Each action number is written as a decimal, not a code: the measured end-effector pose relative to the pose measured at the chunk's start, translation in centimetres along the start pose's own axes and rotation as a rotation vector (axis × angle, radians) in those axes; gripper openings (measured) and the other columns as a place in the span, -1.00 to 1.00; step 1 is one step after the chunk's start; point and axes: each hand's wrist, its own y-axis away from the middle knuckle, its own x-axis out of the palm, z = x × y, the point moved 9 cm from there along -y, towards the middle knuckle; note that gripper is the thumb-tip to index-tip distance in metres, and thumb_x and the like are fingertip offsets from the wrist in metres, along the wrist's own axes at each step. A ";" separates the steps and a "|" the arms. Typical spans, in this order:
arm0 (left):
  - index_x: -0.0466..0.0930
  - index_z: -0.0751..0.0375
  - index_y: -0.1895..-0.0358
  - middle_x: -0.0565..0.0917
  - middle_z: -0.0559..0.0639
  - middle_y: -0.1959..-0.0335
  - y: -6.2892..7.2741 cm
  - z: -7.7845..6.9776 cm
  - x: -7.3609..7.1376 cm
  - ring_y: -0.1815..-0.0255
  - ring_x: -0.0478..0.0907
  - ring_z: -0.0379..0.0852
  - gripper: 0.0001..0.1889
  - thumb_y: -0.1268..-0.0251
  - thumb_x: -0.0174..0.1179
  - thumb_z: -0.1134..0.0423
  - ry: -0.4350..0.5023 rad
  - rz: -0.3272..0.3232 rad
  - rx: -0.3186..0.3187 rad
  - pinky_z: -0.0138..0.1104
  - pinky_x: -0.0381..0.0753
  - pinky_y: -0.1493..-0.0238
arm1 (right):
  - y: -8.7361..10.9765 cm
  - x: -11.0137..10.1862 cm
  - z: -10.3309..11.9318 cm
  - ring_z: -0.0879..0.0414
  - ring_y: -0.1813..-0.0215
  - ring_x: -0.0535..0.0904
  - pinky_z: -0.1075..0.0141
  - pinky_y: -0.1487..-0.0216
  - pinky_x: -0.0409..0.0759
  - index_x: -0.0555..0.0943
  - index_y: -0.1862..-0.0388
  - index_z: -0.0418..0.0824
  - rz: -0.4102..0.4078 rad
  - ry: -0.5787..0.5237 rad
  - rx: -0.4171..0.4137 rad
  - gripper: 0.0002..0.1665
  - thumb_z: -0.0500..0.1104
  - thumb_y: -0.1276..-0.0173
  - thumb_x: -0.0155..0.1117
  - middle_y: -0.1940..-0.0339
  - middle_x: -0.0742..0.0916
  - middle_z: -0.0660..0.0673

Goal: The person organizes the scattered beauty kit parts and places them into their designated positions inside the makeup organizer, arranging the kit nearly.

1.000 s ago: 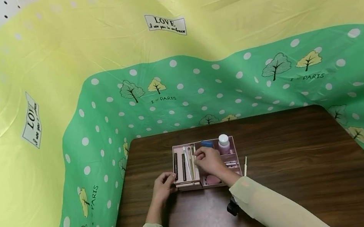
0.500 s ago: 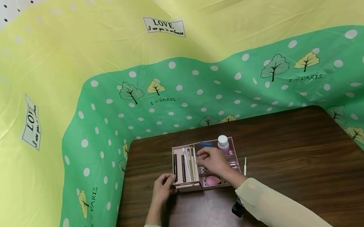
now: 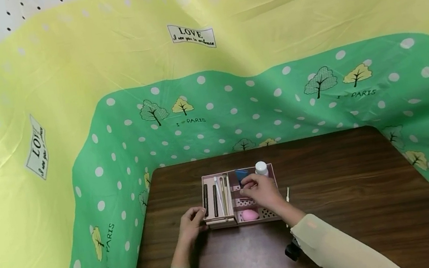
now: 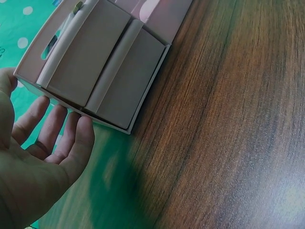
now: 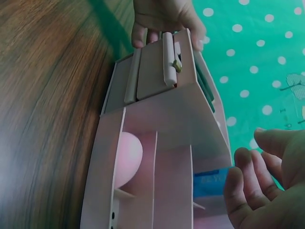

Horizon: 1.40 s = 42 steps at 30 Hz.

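On the table stands a pink makeup organizer (image 3: 220, 220). My left hand (image 3: 191, 223) holds its left side, thumb at the top rim and fingers against the outer wall in the left wrist view. The organizer's left tray carries dark pencils (image 3: 214, 201) and several makeup brushes (image 3: 223, 194). Over the right compartments hovers my right hand (image 3: 262, 190), fingers loosely bent and nothing between them; the right wrist view shows thumb and fingers apart. Close to its fingertips sit a blue tube (image 3: 241, 174) and a white-capped bottle (image 3: 261, 167). A pink makeup sponge (image 3: 249, 214) lies in a front compartment.
A slim light-coloured brush (image 3: 287, 193) lies on the wooden table (image 3: 341, 189), right of the organizer. Two drawers (image 4: 88, 52) form the organizer's front left. Green and yellow patterned cloth (image 3: 181, 134) surrounds the table at the back and sides.
My right hand has moved right, from beside the brushes to above the right compartments. The sponge and blue tube show more fully. My left hand stays at the organizer's left side.
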 end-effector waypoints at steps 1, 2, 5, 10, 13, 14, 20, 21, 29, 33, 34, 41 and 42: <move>0.61 0.49 0.00 0.62 -0.04 0.22 0.0 0.0 0.0 0.15 0.57 -0.13 -0.71 -0.44 0.27 0.26 -0.002 0.002 -0.002 -0.01 0.81 0.13 | 0.1 -0.2 -0.2 0.14 0.29 0.71 0.32 0.27 0.73 0.73 0.09 -0.19 -0.001 -0.001 0.001 -0.73 -0.20 -0.24 0.55 0.28 0.80 -0.05; 0.61 0.49 0.00 0.61 -0.04 0.22 0.0 0.1 0.0 0.15 0.57 -0.12 -0.71 -0.44 0.26 0.27 -0.003 0.002 -0.006 0.00 0.81 0.12 | 0.2 -0.4 -0.4 0.14 0.29 0.71 0.33 0.27 0.73 0.73 0.09 -0.19 -0.001 -0.004 0.003 -0.72 -0.19 -0.24 0.55 0.28 0.80 -0.05; 0.61 0.49 0.00 0.61 -0.02 0.21 -0.3 0.6 0.0 0.14 0.56 -0.11 -0.71 -0.45 0.26 0.27 0.001 0.000 -0.011 0.01 0.81 0.12 | 0.4 -1.1 -1.0 0.14 0.27 0.72 0.35 0.26 0.73 0.73 0.08 -0.21 -0.012 -0.003 0.004 -0.72 -0.18 -0.25 0.55 0.27 0.80 -0.07; 0.62 0.46 -0.01 0.61 -0.01 0.19 -1.5 2.4 -0.4 0.15 0.55 -0.14 -0.70 -0.45 0.27 0.23 0.003 -0.022 -0.010 -0.08 0.82 0.20 | 0.9 -2.4 -2.3 0.11 0.26 0.71 0.39 0.28 0.72 0.73 0.08 -0.24 -0.042 0.001 0.019 -0.71 -0.20 -0.24 0.55 0.27 0.80 -0.09; 0.63 0.42 -0.01 0.61 0.00 0.17 -1.8 3.2 -0.5 0.16 0.55 -0.15 -0.70 -0.45 0.27 0.20 -0.004 -0.041 -0.008 -0.07 0.83 0.21 | 1.2 -3.0 -3.0 0.10 0.25 0.70 0.41 0.29 0.70 0.72 0.07 -0.28 -0.047 0.002 0.036 -0.71 -0.23 -0.25 0.53 0.26 0.80 -0.12; 0.63 0.41 0.00 0.62 0.00 0.17 -1.8 3.3 -0.5 0.16 0.56 -0.14 -0.70 -0.45 0.27 0.20 -0.007 -0.045 -0.006 -0.05 0.83 0.21 | 1.3 -3.3 -3.2 0.10 0.26 0.70 0.41 0.30 0.69 0.71 0.06 -0.29 -0.047 0.005 0.039 -0.71 -0.24 -0.26 0.52 0.26 0.80 -0.13; 0.62 0.42 -0.02 0.62 0.00 0.16 -1.8 3.2 -0.4 0.15 0.56 -0.15 -0.69 -0.46 0.27 0.19 -0.006 -0.042 -0.003 0.03 0.82 0.15 | 1.7 -4.8 -4.2 0.09 0.27 0.68 0.43 0.33 0.66 0.71 0.07 -0.32 -0.069 0.046 0.037 -0.72 -0.25 -0.27 0.51 0.27 0.79 -0.15; 0.62 0.44 -0.02 0.63 0.02 0.15 -1.7 3.0 -0.3 0.15 0.56 -0.14 -0.69 -0.46 0.26 0.21 -0.010 -0.038 -0.005 0.05 0.81 0.13 | 1.7 -5.0 -4.4 0.09 0.27 0.68 0.43 0.33 0.66 0.71 0.07 -0.31 -0.074 0.053 0.034 -0.72 -0.25 -0.27 0.51 0.27 0.79 -0.14; 0.62 0.44 -0.04 0.62 0.06 0.11 -1.5 3.1 -0.6 0.17 0.58 -0.16 -0.68 -0.48 0.25 0.20 -0.038 -0.044 -0.010 0.00 0.82 0.16 | 2.4 -6.4 -6.5 0.09 0.31 0.65 0.45 0.36 0.61 0.72 0.08 -0.34 -0.115 0.119 0.045 -0.71 -0.26 -0.25 0.52 0.32 0.79 -0.14; 0.61 0.46 -0.05 0.61 0.09 0.11 -0.9 2.5 -0.4 0.16 0.58 -0.15 -0.68 -0.48 0.24 0.22 -0.036 -0.042 -0.020 0.09 0.80 0.09 | 3.0 -7.0 -8.0 0.15 0.32 0.64 0.44 0.34 0.58 0.72 0.11 -0.33 -0.136 0.154 0.066 -0.72 -0.25 -0.23 0.52 0.33 0.79 -0.13; 0.60 0.46 -0.05 0.61 0.09 0.11 -0.6 2.1 -0.3 0.15 0.57 -0.14 -0.68 -0.48 0.24 0.22 -0.033 -0.037 -0.019 0.11 0.80 0.07 | 3.1 -7.1 -8.4 0.16 0.32 0.64 0.44 0.33 0.58 0.72 0.11 -0.33 -0.140 0.161 0.070 -0.72 -0.25 -0.23 0.52 0.33 0.79 -0.12; 0.62 0.46 -0.01 0.62 0.05 0.14 0.5 0.1 0.1 0.15 0.57 -0.15 -0.70 -0.46 0.25 0.23 -0.014 -0.013 -0.003 0.11 0.79 0.07 | 3.5 -8.0 -11.0 0.13 0.30 0.68 0.39 0.30 0.60 0.72 0.13 -0.35 -0.149 0.216 0.099 -0.71 -0.23 -0.21 0.53 0.36 0.80 -0.13; 0.62 0.46 -0.01 0.62 0.04 0.15 0.4 0.1 0.1 0.15 0.57 -0.15 -0.70 -0.46 0.26 0.23 -0.013 -0.012 -0.003 0.11 0.79 0.07 | 3.6 -8.1 -11.3 0.13 0.29 0.68 0.38 0.29 0.60 0.72 0.13 -0.36 -0.144 0.219 0.107 -0.69 -0.22 -0.21 0.53 0.36 0.80 -0.13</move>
